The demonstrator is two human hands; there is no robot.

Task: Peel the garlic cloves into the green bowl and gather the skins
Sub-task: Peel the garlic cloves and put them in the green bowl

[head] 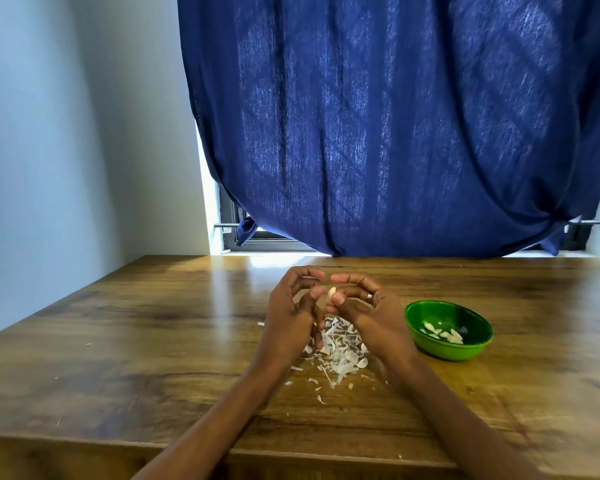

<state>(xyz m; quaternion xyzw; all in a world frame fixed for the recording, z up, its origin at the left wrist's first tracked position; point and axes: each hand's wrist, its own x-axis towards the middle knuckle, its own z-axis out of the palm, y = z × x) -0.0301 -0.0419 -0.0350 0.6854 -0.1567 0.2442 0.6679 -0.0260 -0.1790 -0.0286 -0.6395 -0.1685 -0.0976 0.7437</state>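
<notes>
A: Peeling step, mid-way as we judge it. Our right hand point(357, 303) pinches a garlic clove point(332, 292) between thumb and fingertips, held above the desk point(118, 341), toward its far edge.

B: And our left hand point(298, 306)?

A: Fingers curled, tips right at the clove. We cannot tell whether they grip a bit of skin or merely touch it; there's blur at the fingertips.

B: Skins?

A: A loose pile of skins point(340, 351) on the desk directly under both hands, with stray flakes scattered toward the near edge and a few to the left.

B: Containers?

A: One only: the green bowl point(448, 330), to the right of the hands, near but apart from the pile. Several peeled cloves point(442, 332) lie in its bottom. No skins in it that we can make out.

B: Next move?

A: By our reading, strip what skin remains, let it fall on the pile, then carry the clove right and drop it in the bowl. Gathering is not yet done; the stray flakes need sweeping in.
</notes>
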